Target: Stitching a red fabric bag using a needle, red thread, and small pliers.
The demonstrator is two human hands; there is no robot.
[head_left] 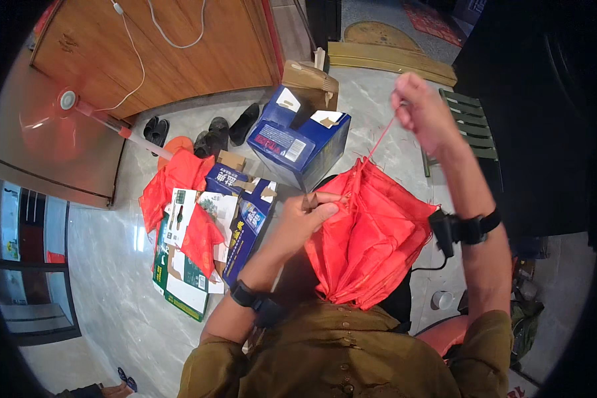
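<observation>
A folded bundle of red fabric [375, 245], with fine loose strands along its edges, lies on my lap. My left hand [302, 222] is closed on it near the top left, thumb and forefinger pinching along a gathered seam. Above and to the right of the bundle, my right hand [421, 113] is closed on a thin red cord [381, 139], which runs taut down to the gathered tip of the fabric.
Flattened cardboard [179, 292] with red cloth [199, 239] on it lies left, beside a pink fan [67, 101]. Ahead stand a blue box [298, 146], shoes [242, 123] and a wooden cabinet [159, 53]. A green slatted seat [467, 123] is right. Someone's feet [123, 388] show lower left.
</observation>
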